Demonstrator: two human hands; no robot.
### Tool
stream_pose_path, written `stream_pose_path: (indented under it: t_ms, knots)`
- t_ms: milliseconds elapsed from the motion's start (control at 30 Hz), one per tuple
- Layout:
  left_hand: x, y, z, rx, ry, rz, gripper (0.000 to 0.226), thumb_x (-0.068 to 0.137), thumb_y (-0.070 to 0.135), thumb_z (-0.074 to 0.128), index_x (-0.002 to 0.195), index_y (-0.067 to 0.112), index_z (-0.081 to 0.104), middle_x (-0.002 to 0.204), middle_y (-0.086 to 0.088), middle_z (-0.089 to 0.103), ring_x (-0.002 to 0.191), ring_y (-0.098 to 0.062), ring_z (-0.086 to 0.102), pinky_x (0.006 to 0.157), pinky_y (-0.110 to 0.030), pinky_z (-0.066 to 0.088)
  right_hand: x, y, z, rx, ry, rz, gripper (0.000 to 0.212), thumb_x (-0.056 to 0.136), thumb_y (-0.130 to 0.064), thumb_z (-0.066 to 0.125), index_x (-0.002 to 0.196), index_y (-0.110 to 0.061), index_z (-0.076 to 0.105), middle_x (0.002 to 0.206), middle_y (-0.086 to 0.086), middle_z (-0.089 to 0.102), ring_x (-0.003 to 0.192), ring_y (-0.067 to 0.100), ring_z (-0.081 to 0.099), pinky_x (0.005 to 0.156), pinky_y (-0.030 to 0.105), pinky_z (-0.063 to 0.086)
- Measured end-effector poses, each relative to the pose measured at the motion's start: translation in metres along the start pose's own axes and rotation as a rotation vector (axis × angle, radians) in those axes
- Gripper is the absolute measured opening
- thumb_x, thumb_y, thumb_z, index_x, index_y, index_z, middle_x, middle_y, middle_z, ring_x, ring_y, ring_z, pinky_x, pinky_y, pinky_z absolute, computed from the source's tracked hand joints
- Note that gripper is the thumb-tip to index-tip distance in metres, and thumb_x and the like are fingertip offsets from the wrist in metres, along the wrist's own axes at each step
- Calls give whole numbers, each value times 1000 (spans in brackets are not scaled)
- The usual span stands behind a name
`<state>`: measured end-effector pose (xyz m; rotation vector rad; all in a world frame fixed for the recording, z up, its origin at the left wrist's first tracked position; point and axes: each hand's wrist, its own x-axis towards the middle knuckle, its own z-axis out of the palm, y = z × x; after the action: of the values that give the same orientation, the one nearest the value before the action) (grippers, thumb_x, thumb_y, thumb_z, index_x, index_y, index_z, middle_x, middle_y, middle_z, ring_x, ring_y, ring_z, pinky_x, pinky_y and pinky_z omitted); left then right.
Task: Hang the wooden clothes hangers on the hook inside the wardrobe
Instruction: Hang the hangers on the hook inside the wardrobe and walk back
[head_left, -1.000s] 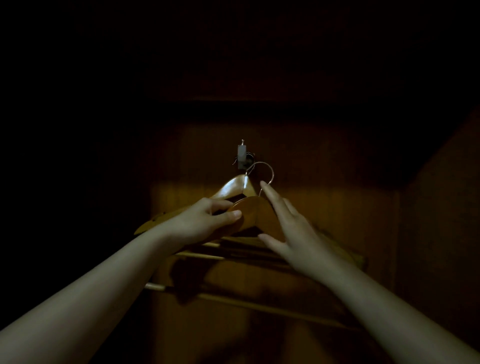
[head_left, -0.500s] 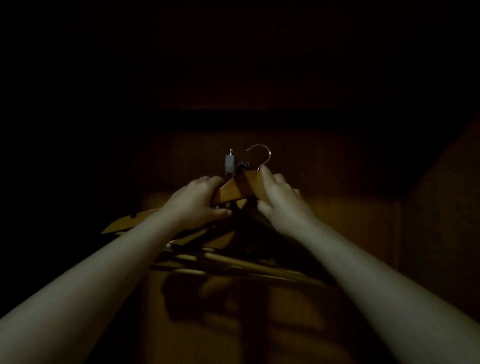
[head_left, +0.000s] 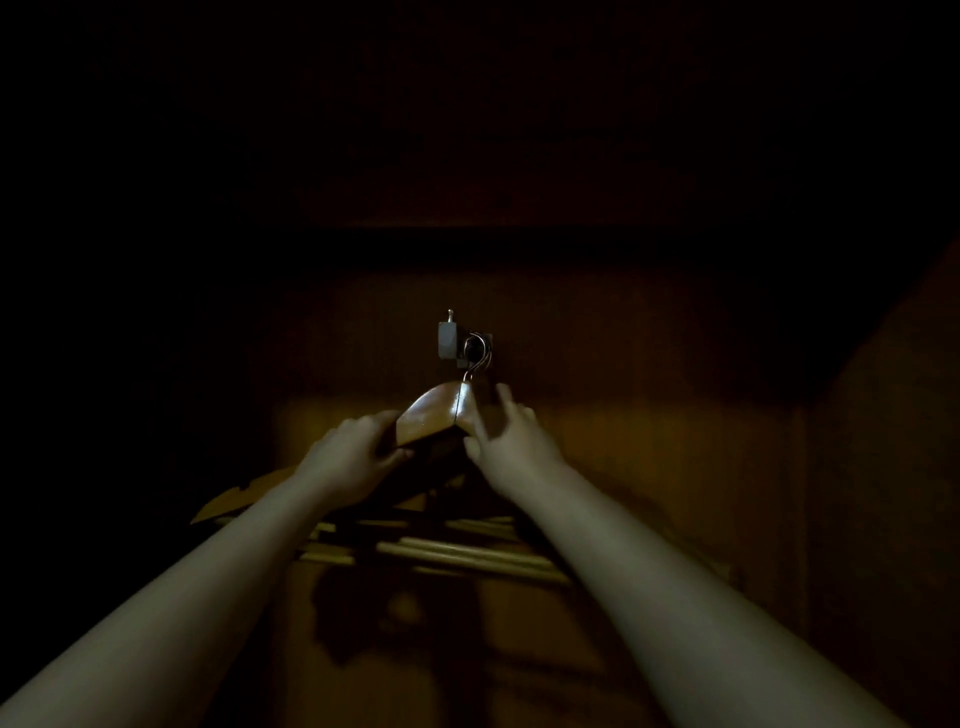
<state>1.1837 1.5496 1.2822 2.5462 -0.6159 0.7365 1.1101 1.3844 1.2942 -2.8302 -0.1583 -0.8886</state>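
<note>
Well, hanger (head_left: 434, 415) upright, neck at hook (head_left: 448, 340), long axis left-right; left hand (head_left: 353, 457) grips.

The left hand (head_left: 353, 453) and the right hand (head_left: 514, 441) are seen bare. Behind each hand a wrist and forearm are shown uncovered right back to the frame's lower edge, all dimly lit.

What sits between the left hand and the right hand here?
The head view shows the top of the wooden hanger between the left hand and right hand; its wire hook rises to the wardrobe hook above.
</note>
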Motion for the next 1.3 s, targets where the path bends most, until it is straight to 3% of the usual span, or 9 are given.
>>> stream_pose_path:
  t_ms: [167, 400, 500, 667, 833, 933, 1033, 1200, 1300]
  knots:
    - [-6, 4, 14, 46, 37, -37, 44, 93, 32, 49, 135, 25, 37, 117, -3, 59, 100, -19, 60, 84, -36, 54, 3, 12, 19, -204, 169, -93, 61, 93, -15, 49, 146, -14, 17, 142, 17, 28, 119, 32, 45, 85, 36, 47]
    - [-12, 6, 26, 121, 171, -38, 34, 94, 31, 47, 126, 22, 41, 95, 0, 59, 76, -13, 54, 61, -25, 46, -6, 8, 12, -60, 223, -40, 44, 97, -20, 42, 140, -14, 30, 138, 12, 39, 117, 31, 50, 84, 35, 46]
    - [-17, 11, 31, 121, 230, -24, 25, 93, 32, 47, 114, 18, 44, 94, 1, 60, 77, -16, 57, 67, -30, 52, -8, 8, 7, 108, 231, 48, 44, 95, -24, 47, 135, -15, 33, 128, 10, 50, 111, 29, 55, 77, 32, 44]
    - [-26, 21, 31, 88, 170, -54, 30, 95, 39, 40, 114, 15, 42, 107, -4, 57, 96, -21, 58, 82, -34, 47, -9, 7, -5, 13, 87, 49, 67, 92, -28, 52, 146, -19, 13, 145, 5, 34, 125, 30, 44, 96, 41, 41]
    - [-50, 14, 33, 44, 121, -3, 54, 98, 40, 28, 143, 11, 21, 147, -9, 35, 138, -22, 30, 116, -39, 19, -25, 5, 2, -129, 97, 81, 65, 97, -32, 39, 149, -17, 2, 154, 3, 19, 132, 26, 37, 103, 41, 39]
    - [-74, 12, 26, 3, 108, 103, 60, 98, 40, 25, 149, 14, 6, 158, -5, 12, 146, -16, 7, 118, -36, 5, -47, 1, 1, -187, 149, 44, 61, 97, -31, 39, 148, -13, 10, 156, 4, 17, 142, 21, 21, 112, 37, 25]
    - [-98, 11, 16, -28, 39, 174, 61, 98, 43, 24, 149, 16, 4, 159, -2, 7, 146, -12, 1, 118, -34, 0, -79, -7, 0, -205, 133, 36, 53, 98, -33, 36, 146, -15, 21, 155, 3, 22, 143, 18, 18, 114, 34, 20]
    - [-145, 3, 14, -14, -147, 351, 62, 97, 45, 26, 149, 18, 8, 158, -1, 14, 146, -12, 6, 118, -32, 1, -150, -28, 3, -177, 74, 61, 44, 99, -34, 33, 141, -23, 35, 147, -6, 37, 139, 10, 25, 111, 27, 20]
    - [-181, -4, 21, -132, -278, 469, 55, 97, 42, 30, 147, 19, 20, 153, 1, 28, 142, -11, 21, 116, -27, 13, -199, -41, 10, -152, 34, 132, 42, 98, -34, 36, 138, -24, 40, 142, -8, 42, 135, 9, 31, 109, 28, 24]
